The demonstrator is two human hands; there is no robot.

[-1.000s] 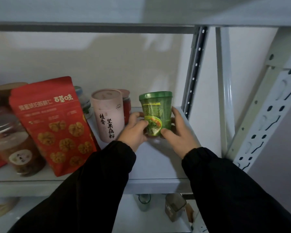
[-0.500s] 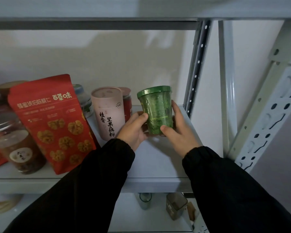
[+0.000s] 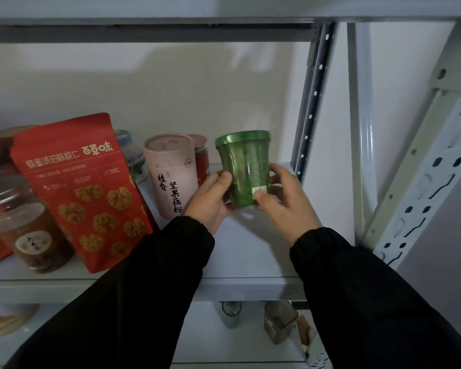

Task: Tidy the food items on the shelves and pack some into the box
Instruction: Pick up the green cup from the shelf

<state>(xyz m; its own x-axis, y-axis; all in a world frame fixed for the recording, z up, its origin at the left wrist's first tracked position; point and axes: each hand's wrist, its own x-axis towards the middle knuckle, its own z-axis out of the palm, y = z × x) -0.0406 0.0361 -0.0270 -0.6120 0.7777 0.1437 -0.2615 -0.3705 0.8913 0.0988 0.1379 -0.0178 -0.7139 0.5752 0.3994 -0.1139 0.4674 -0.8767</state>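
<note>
While gripped by the left hand (image 3: 210,202) and right hand (image 3: 286,202), fingers curled round its sides, the green lidded plastic cup (image 3: 244,166) was held at the right end of the white metal shelf (image 3: 250,254).

Both hands (image 3: 253,198) grip upright green cup (image 3: 244,169) beside pink canister (image 3: 171,177); possibly lifted off shelf (image 3: 250,286).

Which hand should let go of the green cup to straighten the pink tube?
Probably the left. The left hand sits just beside the pink tube; the right hand holds the green cup on its far side and would need to cross over.
</note>
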